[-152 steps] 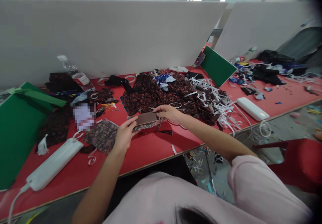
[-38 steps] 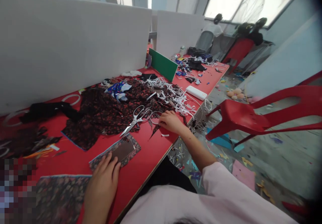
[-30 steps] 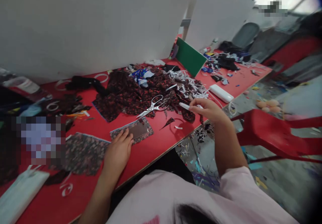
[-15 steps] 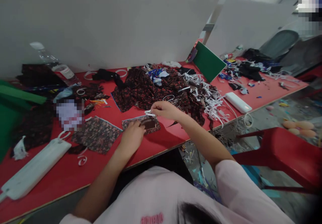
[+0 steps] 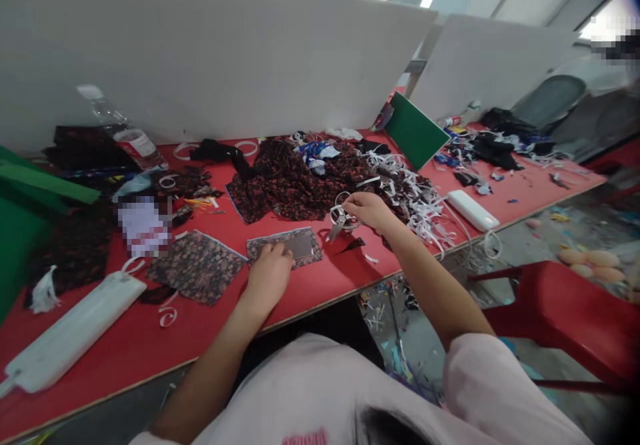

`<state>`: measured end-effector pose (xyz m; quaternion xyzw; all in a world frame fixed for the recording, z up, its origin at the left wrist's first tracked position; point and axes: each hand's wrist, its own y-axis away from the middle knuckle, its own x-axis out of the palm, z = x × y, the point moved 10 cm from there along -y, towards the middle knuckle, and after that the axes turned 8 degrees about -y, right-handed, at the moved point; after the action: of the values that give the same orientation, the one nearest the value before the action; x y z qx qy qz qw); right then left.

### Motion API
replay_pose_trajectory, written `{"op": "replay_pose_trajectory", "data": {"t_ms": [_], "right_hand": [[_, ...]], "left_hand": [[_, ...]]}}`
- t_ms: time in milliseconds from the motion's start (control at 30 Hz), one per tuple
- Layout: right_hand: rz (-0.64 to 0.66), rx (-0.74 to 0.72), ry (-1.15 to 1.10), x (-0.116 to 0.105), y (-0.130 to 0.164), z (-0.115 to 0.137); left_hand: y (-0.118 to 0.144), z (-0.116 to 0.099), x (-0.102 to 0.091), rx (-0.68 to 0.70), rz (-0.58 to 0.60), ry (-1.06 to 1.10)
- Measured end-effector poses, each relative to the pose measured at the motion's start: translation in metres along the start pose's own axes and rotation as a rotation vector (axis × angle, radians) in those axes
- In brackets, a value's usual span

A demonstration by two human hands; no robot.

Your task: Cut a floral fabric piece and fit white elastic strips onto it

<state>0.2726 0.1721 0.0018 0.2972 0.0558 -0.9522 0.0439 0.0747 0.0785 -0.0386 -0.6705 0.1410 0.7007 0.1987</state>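
On the red table (image 5: 310, 291) my left hand (image 5: 269, 275) presses flat on a small floral fabric piece (image 5: 270, 245) that has a brown rectangular card (image 5: 301, 245) lying on top of it. My right hand (image 5: 370, 209) is shut on the handles of silver scissors (image 5: 339, 219), held just above the table to the right of the card, blades pointing down and left. A heap of dark floral fabric (image 5: 290, 181) lies right behind both hands.
White paper strips (image 5: 420, 195) pile up at right, next to a white power bank (image 5: 473, 209). A second floral piece (image 5: 197, 271), a long white device (image 5: 75, 331), a water bottle (image 5: 131, 139), green boards (image 5: 416, 130) and white dividers surround the spot. A red chair (image 5: 570, 311) stands at right.
My right hand went from a small white item over the card to the right and now grips the scissors. My left hand stays on the fabric piece and card.
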Motion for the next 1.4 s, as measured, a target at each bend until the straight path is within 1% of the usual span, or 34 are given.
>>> {"op": "replay_pose_trajectory", "data": {"t_ms": [67,133,200,267,400,467,567,633,700,767,833,900,1000,1067,1133,1267,1333,1400], "right_hand": [[-0.048,-0.001,-0.006,-0.014,0.005,0.002],[-0.078,0.034,-0.145,-0.018,0.006,0.0],[-0.086,0.108,-0.353,-0.014,0.002,-0.009],[-0.085,0.176,-0.513,-0.006,-0.008,-0.018],[-0.138,0.223,-0.706,0.006,-0.042,-0.028],[-0.155,0.268,-0.797,0.015,-0.062,-0.031],[-0.094,0.397,-0.881,0.042,-0.086,-0.036],[-0.016,0.495,-0.903,0.063,-0.096,-0.038],[0.056,0.567,-0.915,0.079,-0.101,-0.04],[0.102,0.617,-0.928,0.086,-0.103,-0.042],[0.122,0.649,-0.945,0.086,-0.105,-0.043],[0.121,0.649,-0.976,0.081,-0.109,-0.041],[0.092,0.589,-1.039,0.068,-0.119,-0.032],[0.072,0.55,-1.067,0.065,-0.125,-0.026],[0.068,0.525,-1.078,0.07,-0.128,-0.02],[0.114,0.473,-1.084,0.095,-0.13,-0.004],[0.152,0.418,-1.092,0.105,-0.129,0.01],[0.197,0.34,-1.097,0.11,-0.127,0.027]], "left_hand": [[0.0,0.0,0.0,0.005,-0.006,-0.012],[0.0,0.0,0.0,0.008,-0.003,-0.023],[0.0,0.0,0.001,0.013,0.001,-0.027],[0.0,0.0,0.001,0.012,-0.005,-0.023],[0.0,-0.001,0.001,-0.003,-0.011,0.005],[0.0,0.0,0.002,-0.017,-0.005,0.013],[0.0,0.0,0.001,-0.027,0.002,0.02],[-0.001,0.0,0.002,-0.025,0.012,0.017],[-0.001,0.001,0.003,-0.023,0.026,0.007],[-0.001,0.001,0.004,-0.02,0.031,-0.003],[0.0,0.001,0.004,-0.015,0.026,-0.008],[0.0,0.001,0.005,-0.012,0.016,0.001],[0.001,0.001,0.005,-0.014,0.009,0.022],[0.001,0.001,0.006,-0.015,0.013,0.025],[0.001,0.001,0.007,-0.017,0.013,0.015],[0.001,0.001,0.007,-0.011,0.011,-0.015],[0.001,0.0,0.007,-0.003,0.008,-0.018],[0.001,0.0,0.007,-0.004,0.002,-0.005]]}}
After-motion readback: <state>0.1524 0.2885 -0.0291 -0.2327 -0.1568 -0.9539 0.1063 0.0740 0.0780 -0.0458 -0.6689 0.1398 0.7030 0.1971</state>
